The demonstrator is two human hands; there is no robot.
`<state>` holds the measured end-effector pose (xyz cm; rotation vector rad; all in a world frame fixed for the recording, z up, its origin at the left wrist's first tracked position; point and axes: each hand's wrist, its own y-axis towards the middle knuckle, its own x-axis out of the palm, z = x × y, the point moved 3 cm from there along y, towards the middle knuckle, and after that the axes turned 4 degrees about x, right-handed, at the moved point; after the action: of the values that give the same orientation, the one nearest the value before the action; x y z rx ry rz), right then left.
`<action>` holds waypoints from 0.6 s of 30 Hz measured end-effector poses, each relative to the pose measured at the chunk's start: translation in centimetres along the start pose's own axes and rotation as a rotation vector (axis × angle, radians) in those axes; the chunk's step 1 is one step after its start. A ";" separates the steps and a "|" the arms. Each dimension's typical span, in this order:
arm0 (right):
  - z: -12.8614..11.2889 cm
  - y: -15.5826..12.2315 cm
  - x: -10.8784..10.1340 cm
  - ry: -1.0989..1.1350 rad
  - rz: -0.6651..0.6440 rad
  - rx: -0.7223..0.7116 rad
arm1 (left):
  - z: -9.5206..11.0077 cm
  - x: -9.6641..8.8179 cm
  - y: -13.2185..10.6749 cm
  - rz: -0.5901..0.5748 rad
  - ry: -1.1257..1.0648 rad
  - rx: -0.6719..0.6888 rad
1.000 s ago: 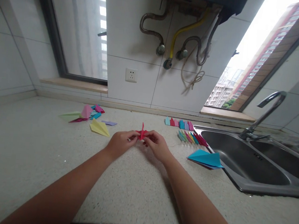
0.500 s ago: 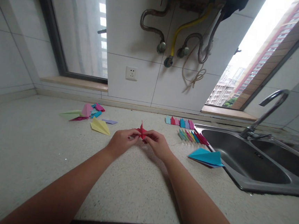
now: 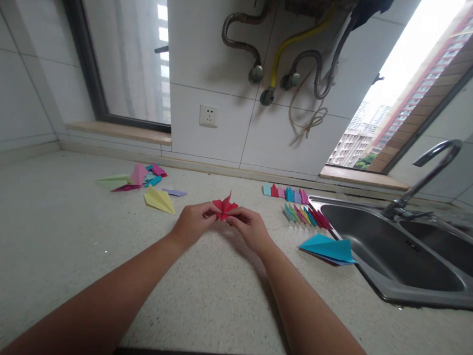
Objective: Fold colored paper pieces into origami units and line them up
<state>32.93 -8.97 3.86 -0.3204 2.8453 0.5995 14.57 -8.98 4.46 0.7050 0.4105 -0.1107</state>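
Note:
Between my two hands is a small red folded-paper piece (image 3: 224, 205), spread out with a thin point sticking upward. My left hand (image 3: 194, 222) pinches its left side with thumb and fingertips. On the other side my right hand (image 3: 249, 227) pinches its right edge in the same way. Both hands hold it just above the speckled countertop (image 3: 205, 296). Part of the paper is hidden behind the fingertips. Nearest to my left hand lies a yellow paper plane (image 3: 159, 199), with a flat lilac folded paper (image 3: 174, 192) behind it.
Further left lie a pale green folded paper (image 3: 114, 181), a pink one (image 3: 139, 174) and several blue and magenta pieces. To the right are two rows of small folded papers (image 3: 285, 194), a blue paper plane (image 3: 328, 248) and a steel sink (image 3: 387, 251) with a tap (image 3: 437, 156).
The red paper has opened wider, its sides now spread above my fingers. Its upright point leans slightly more to the right. Both hands keep their pinch in nearly the same place.

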 end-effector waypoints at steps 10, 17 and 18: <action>-0.1 0.1 -0.2 0.028 0.017 0.025 | 0.2 0.1 0.0 -0.046 0.044 0.021; -0.1 0.1 -0.2 0.056 0.020 0.065 | 0.0 0.2 -0.1 -0.039 0.056 0.073; -0.1 0.2 -0.1 0.099 0.010 0.077 | 0.0 0.2 -0.1 -0.028 0.056 0.072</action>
<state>32.95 -8.86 4.03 -0.3321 2.9576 0.4878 14.68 -9.04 4.29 0.7746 0.4722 -0.1324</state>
